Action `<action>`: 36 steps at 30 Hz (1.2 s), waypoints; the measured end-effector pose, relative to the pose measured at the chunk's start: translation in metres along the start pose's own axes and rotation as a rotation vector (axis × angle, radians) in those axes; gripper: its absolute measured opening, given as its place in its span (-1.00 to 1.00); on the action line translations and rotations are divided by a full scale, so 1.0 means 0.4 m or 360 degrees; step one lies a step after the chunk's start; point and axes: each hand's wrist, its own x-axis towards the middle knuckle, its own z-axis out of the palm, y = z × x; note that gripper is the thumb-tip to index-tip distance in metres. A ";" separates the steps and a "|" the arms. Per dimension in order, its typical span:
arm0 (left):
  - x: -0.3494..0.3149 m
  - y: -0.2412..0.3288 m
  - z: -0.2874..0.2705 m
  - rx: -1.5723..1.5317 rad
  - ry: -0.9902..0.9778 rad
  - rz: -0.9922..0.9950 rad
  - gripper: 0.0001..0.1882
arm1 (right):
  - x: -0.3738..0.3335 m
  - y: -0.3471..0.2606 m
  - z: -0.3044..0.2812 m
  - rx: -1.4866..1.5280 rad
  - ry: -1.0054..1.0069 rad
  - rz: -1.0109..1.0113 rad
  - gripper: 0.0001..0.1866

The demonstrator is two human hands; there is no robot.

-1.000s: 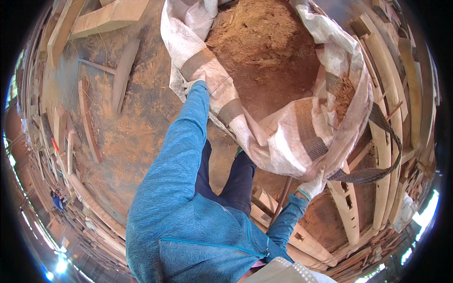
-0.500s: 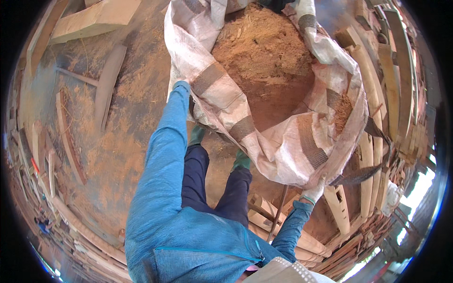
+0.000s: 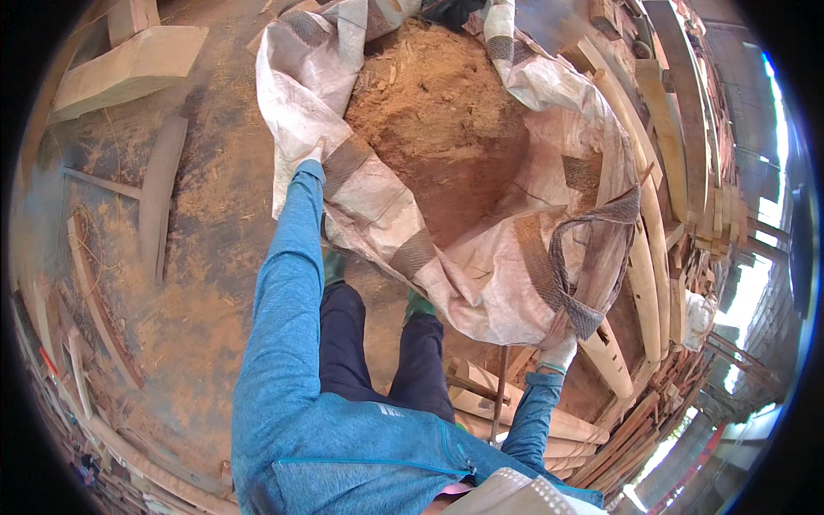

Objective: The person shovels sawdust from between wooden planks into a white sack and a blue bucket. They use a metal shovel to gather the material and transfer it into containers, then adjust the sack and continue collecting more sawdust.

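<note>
Woven sack (image 3: 386,197), pale with brown bands, spreads wide open just ahead of the person's dark-trousered legs (image 3: 343,343), its rim gripped at two places well apart. Nearest, the right forearm in its blue sleeve (image 3: 532,416) points forward, slightly to the right; the right hand (image 3: 558,353), pale-gloved, is closed on the rim's near right part, fingers partly hidden. A dark strap (image 3: 587,318) loops over the sack's side just above it. Farther forward, the left arm (image 3: 287,275) reaches out long and nearly straight, the left hand (image 3: 312,157) clamped on the left rim, largely covered by cuff and cloth. Beyond, brown sawdust (image 3: 429,94) heaps inside the sack. Timbers (image 3: 645,292) lie rightward; a curved board (image 3: 161,189) and, farther, a thick beam (image 3: 129,70) lie leftward.
</note>
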 end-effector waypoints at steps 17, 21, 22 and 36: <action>-0.365 0.162 -0.305 0.1035 0.0277 0.0885 -0.49 | 0.103 -0.017 -0.061 0.0055 0.0103 -0.0356 -0.69; -0.570 0.222 -0.510 0.0335 0.0054 0.0942 -0.65 | 0.209 -0.056 -0.072 0.0315 0.0083 -0.0312 -0.70; -0.652 0.240 -0.547 0.0378 0.0043 0.0907 -0.66 | 0.229 -0.071 -0.062 0.0364 0.0091 -0.0310 -0.70; -1.043 0.172 -0.674 0.0493 0.0184 0.0861 -0.71 | 0.379 -0.123 -0.141 -0.0405 0.0401 -0.0530 -0.75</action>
